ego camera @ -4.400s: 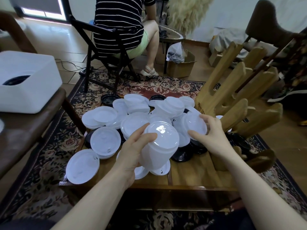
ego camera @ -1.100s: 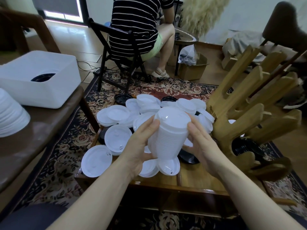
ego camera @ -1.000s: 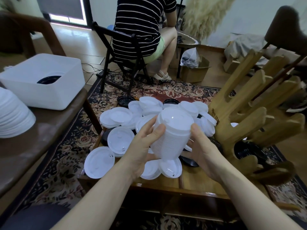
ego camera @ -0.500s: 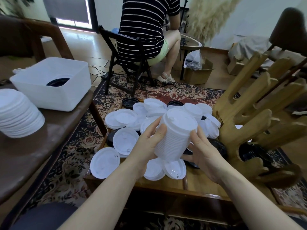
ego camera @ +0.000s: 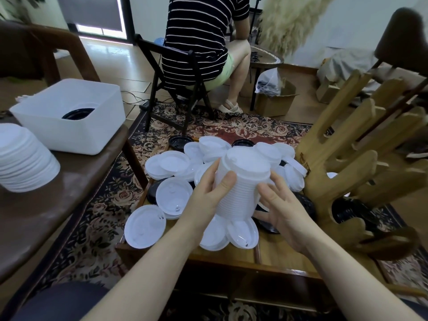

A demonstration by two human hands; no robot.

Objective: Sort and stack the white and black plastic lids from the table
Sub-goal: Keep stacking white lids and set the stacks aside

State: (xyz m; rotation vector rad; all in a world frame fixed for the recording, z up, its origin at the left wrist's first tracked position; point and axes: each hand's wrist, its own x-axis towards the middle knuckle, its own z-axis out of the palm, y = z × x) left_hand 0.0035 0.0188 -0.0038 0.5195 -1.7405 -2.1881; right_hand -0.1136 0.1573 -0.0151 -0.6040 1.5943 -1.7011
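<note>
Left hand [ego camera: 209,200] gripped stack of white lids [ego camera: 240,181] above the table [ego camera: 273,253], 12 o'clock of wrists; right hand [ego camera: 281,210], fingers spread, braced its side, probably squaring it.

A seated person [ego camera: 196,42] faces away beyond the patterned rug [ego camera: 243,126].

A home living room. A patterned rug [ego camera: 243,126] covers the wooden floor [ego camera: 111,66]. A person sits on a folding chair [ego camera: 176,72] beside a small side table [ego camera: 266,59].
</note>
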